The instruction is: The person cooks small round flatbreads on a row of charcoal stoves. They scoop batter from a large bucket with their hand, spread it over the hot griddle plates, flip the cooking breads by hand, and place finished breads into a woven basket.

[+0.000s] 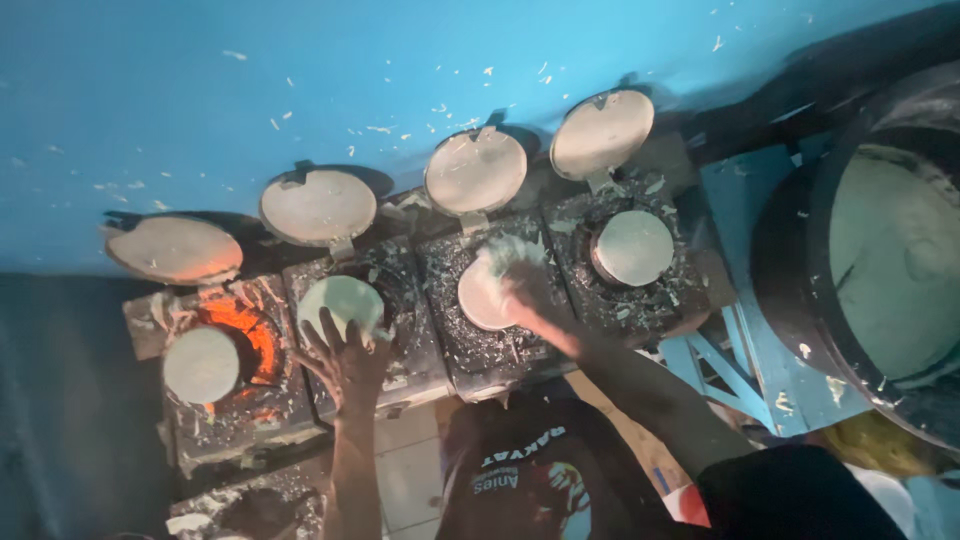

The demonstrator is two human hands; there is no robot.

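Observation:
Four small round griddles sit in a row on dark, crumb-covered stoves against a blue wall, each with its round lid point(476, 170) tipped up behind it. My left hand point(345, 360) lies with spread fingers on the pale green round wafer point(342, 303) of the second griddle. My right hand point(527, 290) pinches the edge of the pale wafer point(482, 296) on the third griddle and lifts it. The leftmost griddle point(202, 364) has glowing orange embers beside it. Another wafer point(633, 247) lies flat on the rightmost griddle.
A large black tub point(800, 260) of pale green batter stands at the right on a blue wooden frame point(745, 330). Flakes of wafer are scattered over the stoves and stuck on the wall. A dark printed garment point(520, 480) is below, over a tiled floor.

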